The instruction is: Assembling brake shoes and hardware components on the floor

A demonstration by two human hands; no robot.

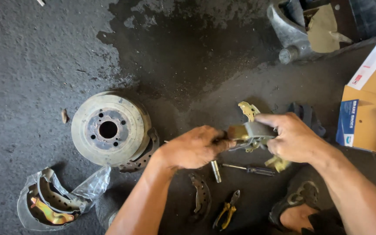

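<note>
Hands meet over dark, oil-stained floor (pixel 31 52). Left hand (pixel 192 148) closed in a fist, fingers curled round the near end of a brake shoe assembly (pixel 251 132). Right hand (pixel 290 137) wrapped over the assembly's far side, fingers clamped on the grey lining, thumb on top. Assembly held up between both hands, above the floor, yellowish metal lever sticking out top and bottom.

Below the hands, on floor: small metal socket (pixel 216 171), screwdriver (pixel 251 169) lying flat just right of it, worn brake shoe (pixel 201 193) curved on its side, yellow-handled pliers (pixel 226 214) near it.

Left of centre: brake drum (pixel 109 128) face up, hub hole showing, another old shoe (pixel 146 152) leaning on its right edge. Bottom left: pair of new shoes in clear plastic wrap (pixel 51 200).

Right edge: open cardboard box (pixel 370 113). Top right: dark metal part (pixel 323 26), partly cut off. Sandalled foot (pixel 299 206) at bottom right.
</note>
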